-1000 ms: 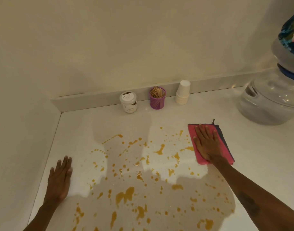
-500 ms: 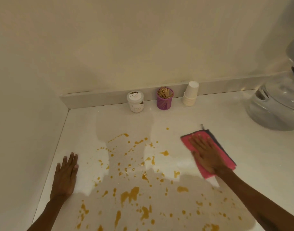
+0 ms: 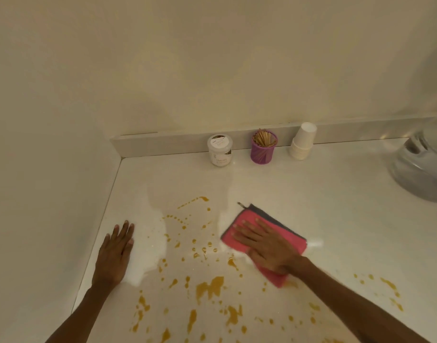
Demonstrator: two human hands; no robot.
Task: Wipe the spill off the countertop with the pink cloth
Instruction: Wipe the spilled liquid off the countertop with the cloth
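pressed flat with fingers spread, the right hand lies palm-down on the pink cloth, not clenched around it, pinning it to the white countertop; the cloth is folded, with a grey layer showing along its far edge. it sits at the right side of the orange spill, whose drops and blotches scatter across the counter to the near edge and out to the right past the forearm. the left hand rests open and flat on the bare counter near the left wall, holding nothing. along the back ledge stand a white jar, a purple holder of wooden sticks and a stack of white paper cups
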